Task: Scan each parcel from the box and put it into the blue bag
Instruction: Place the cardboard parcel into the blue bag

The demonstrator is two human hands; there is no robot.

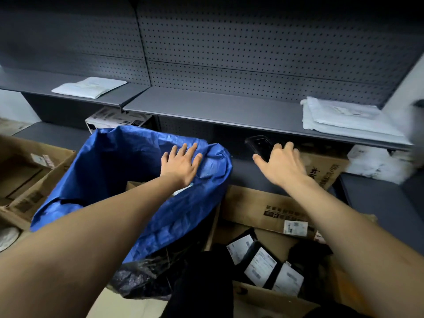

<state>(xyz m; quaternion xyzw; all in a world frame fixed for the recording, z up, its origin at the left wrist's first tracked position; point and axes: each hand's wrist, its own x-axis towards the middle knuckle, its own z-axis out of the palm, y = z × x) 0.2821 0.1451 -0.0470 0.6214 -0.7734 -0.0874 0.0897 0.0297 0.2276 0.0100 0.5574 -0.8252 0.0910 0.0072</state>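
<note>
Grey pegboard shelving point(229, 106) behind — flat left hand point(181, 166) presses the blue bag point(110, 161), right hand point(282, 166) grips the scanner point(259, 145) — that rim may collapse shut.

Both bare forearms reach forward from the lower corners of the frame toward its middle. The left hand point(181, 165) lies palm down at centre frame, fingers straight and slightly spread, wrist level. The right hand point(281, 164), right of centre, shows its back, thumb stretched to the left, fingers curled around a dark handheld device point(259, 145).
</note>
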